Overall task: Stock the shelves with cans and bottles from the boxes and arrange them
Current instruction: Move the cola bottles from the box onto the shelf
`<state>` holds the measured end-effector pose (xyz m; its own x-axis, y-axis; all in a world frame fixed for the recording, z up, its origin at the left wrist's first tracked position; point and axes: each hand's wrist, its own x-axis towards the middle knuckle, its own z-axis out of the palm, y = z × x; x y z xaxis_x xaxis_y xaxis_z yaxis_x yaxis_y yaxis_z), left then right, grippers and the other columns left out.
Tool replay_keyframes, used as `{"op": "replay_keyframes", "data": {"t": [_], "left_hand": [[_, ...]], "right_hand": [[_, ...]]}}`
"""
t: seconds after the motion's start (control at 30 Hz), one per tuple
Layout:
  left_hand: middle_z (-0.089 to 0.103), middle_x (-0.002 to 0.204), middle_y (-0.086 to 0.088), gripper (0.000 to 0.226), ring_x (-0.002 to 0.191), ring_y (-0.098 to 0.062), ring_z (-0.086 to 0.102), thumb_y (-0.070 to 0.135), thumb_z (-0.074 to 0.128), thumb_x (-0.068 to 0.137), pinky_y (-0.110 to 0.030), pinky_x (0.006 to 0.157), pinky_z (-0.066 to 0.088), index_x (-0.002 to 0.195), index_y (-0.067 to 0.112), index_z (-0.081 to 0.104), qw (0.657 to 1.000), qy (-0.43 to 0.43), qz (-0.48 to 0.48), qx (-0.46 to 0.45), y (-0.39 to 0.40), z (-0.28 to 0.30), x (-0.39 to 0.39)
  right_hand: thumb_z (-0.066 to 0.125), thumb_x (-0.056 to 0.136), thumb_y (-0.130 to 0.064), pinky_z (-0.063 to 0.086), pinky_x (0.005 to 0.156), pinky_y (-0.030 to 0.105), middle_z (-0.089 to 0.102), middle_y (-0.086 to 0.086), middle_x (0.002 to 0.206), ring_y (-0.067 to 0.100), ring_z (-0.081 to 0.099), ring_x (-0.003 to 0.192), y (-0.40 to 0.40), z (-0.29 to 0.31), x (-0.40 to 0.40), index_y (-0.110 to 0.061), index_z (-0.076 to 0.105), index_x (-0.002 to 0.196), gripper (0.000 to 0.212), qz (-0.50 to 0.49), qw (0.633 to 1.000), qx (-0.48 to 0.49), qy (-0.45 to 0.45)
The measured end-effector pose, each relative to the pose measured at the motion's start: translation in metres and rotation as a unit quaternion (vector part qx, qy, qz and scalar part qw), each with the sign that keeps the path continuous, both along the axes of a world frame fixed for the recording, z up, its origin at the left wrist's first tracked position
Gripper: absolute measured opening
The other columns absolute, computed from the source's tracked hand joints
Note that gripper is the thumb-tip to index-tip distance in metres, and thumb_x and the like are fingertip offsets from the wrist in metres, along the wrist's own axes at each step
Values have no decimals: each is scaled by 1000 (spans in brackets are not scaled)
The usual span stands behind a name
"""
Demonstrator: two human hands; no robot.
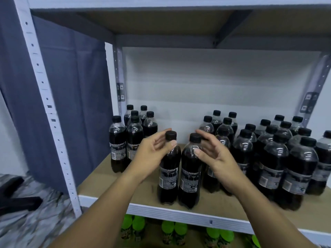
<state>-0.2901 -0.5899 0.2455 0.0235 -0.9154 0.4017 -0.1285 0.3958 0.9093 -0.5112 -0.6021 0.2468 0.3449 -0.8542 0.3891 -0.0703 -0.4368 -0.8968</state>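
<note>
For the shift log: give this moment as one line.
left hand: open at left bottle | right hand: open at right bottle | both upright near front of shelf

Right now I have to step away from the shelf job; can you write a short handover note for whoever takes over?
Left hand: open, fingers loosely around the neck of the left front bottle, not clearly gripping.
Right hand: open beside the right front bottle, thumb near its shoulder.
Both bottles stand upright, side by side near the front edge of the shelf.
Done: dark bottles grouped at back left and filling the right.
Left: push the front pair back into line and fill the middle gap. No boxes in view.
</note>
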Motion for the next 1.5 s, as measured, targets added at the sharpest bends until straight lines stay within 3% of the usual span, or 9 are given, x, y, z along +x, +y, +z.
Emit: {"op": "replay_keyframes", "data": {"t": [0.1, 0.23, 0.4, 0.73, 0.83, 0.97, 1.17, 1.37, 1.5], "left_hand": [[70, 123, 26, 51, 122, 7, 60, 32, 70, 89, -13, 102, 46, 138, 32, 57, 999, 38, 26, 14, 14, -40, -7], [69, 124, 28, 57, 120, 6, 62, 32, 77, 82, -19, 101, 51, 135, 38, 57, 996, 26, 62, 56, 38, -103, -11], [72, 116, 18, 53, 108, -2, 70, 38, 84, 78, -29, 93, 57, 128, 39, 66, 981, -55, 180, 45, 29, -132, -3], [69, 134, 5, 73, 121, -17, 65, 73, 52, 87, -38, 101, 53, 149, 35, 49, 959, -168, 222, 45, -85, -133, -1], [66, 138, 1, 64, 128, -21, 60, 55, 58, 94, -36, 106, 47, 151, 28, 49, 959, -168, 221, 47, -116, -132, -5], [73, 123, -1, 46, 116, -21, 66, 30, 66, 99, -20, 89, 43, 143, 21, 56, 957, -173, 231, 41, -151, -135, -4], [74, 114, 7, 39, 107, -11, 68, 21, 67, 98, -18, 90, 48, 136, 22, 57, 961, -146, 234, -10, -178, -142, -3], [47, 156, 0, 72, 144, -15, 44, 31, 61, 101, -40, 118, 40, 161, 25, 21, 960, -137, 234, -63, -183, -126, -14], [21, 169, 6, 77, 156, -4, 16, 14, 60, 102, -22, 125, 22, 164, 30, 15, 951, -129, 232, -158, -182, -81, -20]], "right_hand": [[75, 84, -38, 43, 103, 12, 50, -24, 143, -13, 47, 128, 23, -52, 8, -41, 33, 150, 78, -72, 997, -10, 11], [76, 76, -59, 47, 106, 25, 49, -21, 143, -4, 49, 128, 35, -118, 15, -61, 29, 137, 77, -186, 977, -23, 103], [69, 90, -45, 29, 94, -5, 47, -18, 146, -7, 44, 123, 23, -127, 29, -38, 29, 153, 75, -224, 961, -51, 156], [58, 100, -25, 44, 93, 29, 55, 12, 142, 30, 58, 121, -76, -131, 75, -22, 12, 160, 76, -266, 952, -20, 148], [58, 99, -18, 36, 114, 41, 42, 11, 155, 29, 44, 138, -106, -132, 85, -24, 14, 159, 75, -254, 962, 21, 95], [56, 100, -14, 40, 106, 32, 45, 8, 152, 22, 50, 130, -140, -134, 91, -25, 14, 157, 71, -266, 959, 11, 101], [58, 98, -18, 35, 116, 49, 34, 11, 157, 28, 35, 145, -184, -150, 104, -22, 16, 155, 72, -316, 945, -27, 83], [54, 102, -15, 24, 124, 45, 10, -1, 168, 13, 11, 155, -176, -125, 108, -26, 0, 160, 80, -319, 939, -115, 49], [55, 100, -7, 27, 120, 29, 14, 0, 167, 10, 11, 154, -174, -90, 108, -38, 4, 159, 84, -323, 922, -209, 46]]}}
